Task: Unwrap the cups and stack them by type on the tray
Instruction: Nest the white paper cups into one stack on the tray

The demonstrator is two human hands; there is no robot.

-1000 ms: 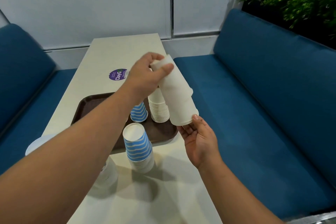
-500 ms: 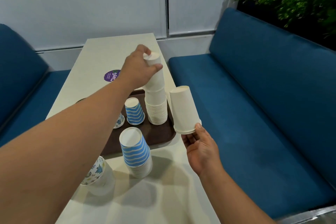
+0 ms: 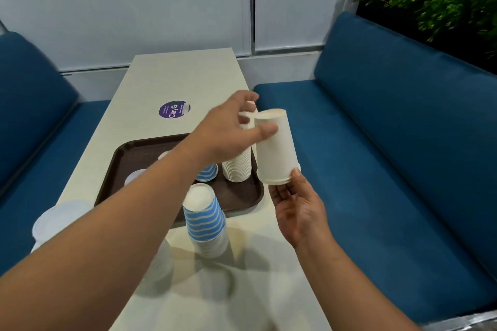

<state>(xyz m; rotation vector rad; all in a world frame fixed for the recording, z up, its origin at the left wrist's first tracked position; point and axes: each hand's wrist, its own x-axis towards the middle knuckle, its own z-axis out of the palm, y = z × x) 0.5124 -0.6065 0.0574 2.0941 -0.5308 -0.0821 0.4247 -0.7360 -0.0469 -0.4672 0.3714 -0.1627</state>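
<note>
My right hand (image 3: 298,207) grips the lower rim of an upside-down stack of plain white cups (image 3: 275,150), held in the air just right of the brown tray (image 3: 129,153). My left hand (image 3: 228,131) hovers over the tray with fingers spread. Its thumb touches the upper part of the held stack, and its fingers are by the top of the tall white cup stack (image 3: 238,169) standing on the tray. A blue-striped cup (image 3: 208,173) stands on the tray, partly hidden by my arm. Another blue-striped stack (image 3: 205,220) stands on the table in front of the tray.
Blurry pale cups (image 3: 59,217) sit at the table's left edge, and another pale stack (image 3: 161,263) shows under my left forearm. A purple sticker (image 3: 173,109) marks the table beyond the tray. Blue benches (image 3: 376,169) flank the table; plants stand at the far right.
My left hand took a cup off the held stack, set it on the tray's white stack, and has come back with its thumb on the held stack. My right hand rose slightly.
</note>
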